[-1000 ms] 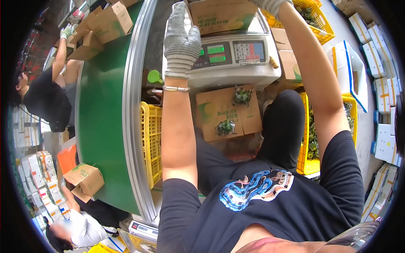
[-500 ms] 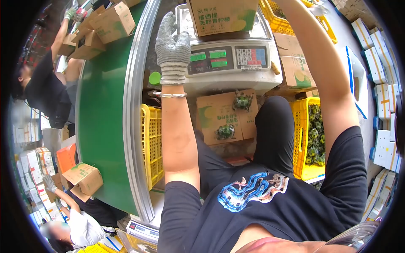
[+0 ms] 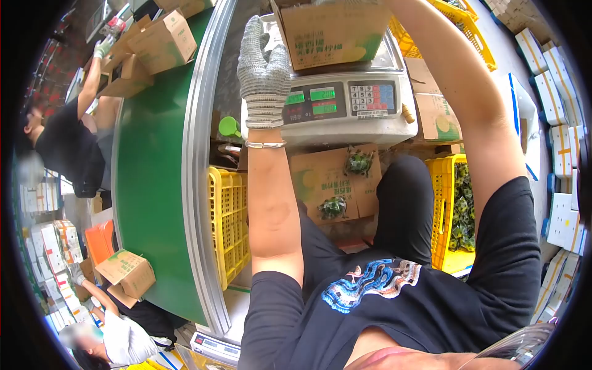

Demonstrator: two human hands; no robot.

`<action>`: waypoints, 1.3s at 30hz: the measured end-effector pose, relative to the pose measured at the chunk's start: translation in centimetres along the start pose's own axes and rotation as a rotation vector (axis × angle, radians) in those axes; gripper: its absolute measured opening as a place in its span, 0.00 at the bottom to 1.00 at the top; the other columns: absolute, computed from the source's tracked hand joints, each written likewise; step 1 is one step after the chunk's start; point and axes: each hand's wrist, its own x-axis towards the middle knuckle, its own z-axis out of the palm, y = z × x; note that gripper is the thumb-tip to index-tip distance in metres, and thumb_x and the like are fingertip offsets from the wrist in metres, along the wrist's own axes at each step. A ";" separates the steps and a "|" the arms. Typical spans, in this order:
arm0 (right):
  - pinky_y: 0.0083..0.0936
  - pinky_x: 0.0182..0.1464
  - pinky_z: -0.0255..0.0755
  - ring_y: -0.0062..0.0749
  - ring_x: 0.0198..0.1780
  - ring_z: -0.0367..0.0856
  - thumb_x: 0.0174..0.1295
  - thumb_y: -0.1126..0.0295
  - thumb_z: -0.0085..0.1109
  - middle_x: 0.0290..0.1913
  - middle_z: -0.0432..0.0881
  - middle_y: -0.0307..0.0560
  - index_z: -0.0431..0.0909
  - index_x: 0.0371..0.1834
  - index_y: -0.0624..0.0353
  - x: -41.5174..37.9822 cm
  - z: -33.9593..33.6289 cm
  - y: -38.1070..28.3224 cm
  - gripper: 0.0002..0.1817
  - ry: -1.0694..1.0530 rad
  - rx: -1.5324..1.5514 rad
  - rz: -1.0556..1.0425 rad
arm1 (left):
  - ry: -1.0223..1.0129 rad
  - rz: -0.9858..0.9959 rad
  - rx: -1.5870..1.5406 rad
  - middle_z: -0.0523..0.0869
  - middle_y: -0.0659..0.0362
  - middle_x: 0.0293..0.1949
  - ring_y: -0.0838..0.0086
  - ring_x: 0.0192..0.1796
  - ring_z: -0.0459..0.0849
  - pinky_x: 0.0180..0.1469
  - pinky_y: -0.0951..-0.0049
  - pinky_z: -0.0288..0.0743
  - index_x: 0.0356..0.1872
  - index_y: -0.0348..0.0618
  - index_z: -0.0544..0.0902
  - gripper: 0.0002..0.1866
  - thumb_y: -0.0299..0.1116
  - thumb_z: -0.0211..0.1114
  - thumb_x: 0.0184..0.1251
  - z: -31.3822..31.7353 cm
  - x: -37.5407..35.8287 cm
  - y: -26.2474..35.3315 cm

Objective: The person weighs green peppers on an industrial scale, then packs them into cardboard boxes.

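My left hand (image 3: 264, 73), in a grey knitted glove, is beside the left side of a cardboard box (image 3: 333, 38), fingers stretched up and thumb apart. The box is over a white digital scale (image 3: 333, 132) with lit green displays, its printed front slightly blurred. My right forearm reaches past the box's right side, and my right hand is cut off by the top edge of the view. Below the scale, a flat piece of cardboard (image 3: 308, 179) bears two clear bags of green fruit (image 3: 359, 161).
A green conveyor belt (image 3: 154, 166) with a metal rail runs along my left, with open boxes (image 3: 163, 43) on it. Two people work beyond it. Yellow crates (image 3: 229, 228) stand on both sides of my legs; the right one (image 3: 439, 209) holds bagged green fruit. White boxes (image 3: 558, 142) line the far right.
The box has shifted and tilted, its front now smeared by motion. My left hand is closer to its left edge. The whole view has moved slightly.
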 end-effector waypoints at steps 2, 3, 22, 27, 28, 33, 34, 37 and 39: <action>0.32 0.48 0.75 0.34 0.43 0.82 0.61 0.61 0.56 0.43 0.84 0.44 0.82 0.46 0.54 -2.0 0.6 -1.6 0.15 -0.105 -0.075 0.019 | -0.018 -0.038 -0.014 0.72 0.50 0.63 0.65 0.61 0.74 0.63 0.69 0.67 0.65 0.34 0.66 0.27 0.25 0.58 0.64 0.7 0.5 0.0; 0.33 0.48 0.74 0.34 0.44 0.82 0.62 0.62 0.55 0.44 0.84 0.44 0.82 0.47 0.54 -2.9 0.9 -2.6 0.14 -0.157 -0.114 0.027 | 0.004 -0.008 -0.125 0.75 0.46 0.60 0.65 0.60 0.76 0.61 0.72 0.68 0.64 0.37 0.67 0.25 0.28 0.56 0.65 1.1 0.7 -0.3; 0.18 0.37 0.74 0.18 0.34 0.79 0.57 0.71 0.60 0.32 0.82 0.39 0.80 0.40 0.59 -12.2 4.6 6.2 0.09 0.854 0.302 -0.177 | -0.015 -0.035 -0.260 0.73 0.49 0.61 0.68 0.62 0.72 0.62 0.71 0.68 0.63 0.33 0.68 0.27 0.33 0.62 0.66 0.1 0.5 0.2; 0.19 0.39 0.75 0.20 0.35 0.80 0.56 0.69 0.62 0.34 0.83 0.40 0.80 0.42 0.60 -13.9 6.9 7.5 0.11 0.875 0.283 -0.053 | 0.042 0.036 -0.081 0.76 0.53 0.59 0.71 0.58 0.75 0.61 0.73 0.69 0.61 0.35 0.71 0.23 0.27 0.59 0.65 -0.8 0.1 1.3; 0.19 0.39 0.75 0.20 0.35 0.80 0.56 0.69 0.63 0.34 0.83 0.40 0.80 0.42 0.60 -14.1 7.2 7.6 0.11 0.886 0.277 -0.058 | 0.041 0.041 -0.079 0.76 0.53 0.59 0.70 0.58 0.75 0.61 0.73 0.69 0.61 0.35 0.71 0.23 0.27 0.59 0.65 -0.9 -0.1 1.2; 0.19 0.39 0.75 0.20 0.35 0.81 0.54 0.73 0.63 0.34 0.83 0.40 0.79 0.42 0.60 -13.5 7.5 5.9 0.11 0.876 0.305 -0.152 | -0.022 -0.036 -0.157 0.75 0.54 0.60 0.68 0.59 0.75 0.59 0.71 0.71 0.61 0.36 0.71 0.23 0.24 0.60 0.64 -1.2 -0.2 0.9; 0.20 0.39 0.76 0.22 0.34 0.81 0.52 0.75 0.62 0.33 0.83 0.42 0.80 0.39 0.59 -12.9 7.1 5.4 0.10 0.906 0.216 -0.209 | -0.027 -0.037 -0.159 0.76 0.54 0.59 0.68 0.58 0.75 0.59 0.70 0.71 0.61 0.36 0.71 0.23 0.24 0.60 0.63 -1.0 -0.2 0.8; 0.22 0.39 0.77 0.29 0.35 0.83 0.51 0.74 0.61 0.32 0.84 0.47 0.81 0.35 0.58 -8.0 6.0 5.1 0.08 0.843 0.289 -0.350 | -0.037 0.003 -0.036 0.78 0.53 0.56 0.68 0.56 0.77 0.59 0.70 0.71 0.57 0.36 0.74 0.22 0.23 0.60 0.60 -0.3 0.0 0.3; 0.33 0.44 0.77 0.43 0.39 0.84 0.51 0.64 0.61 0.36 0.85 0.49 0.83 0.38 0.50 -6.4 3.9 2.0 0.11 0.711 0.009 -0.054 | 0.033 0.026 0.134 0.81 0.53 0.50 0.67 0.51 0.80 0.54 0.69 0.73 0.51 0.38 0.78 0.19 0.22 0.61 0.55 0.4 -0.5 0.1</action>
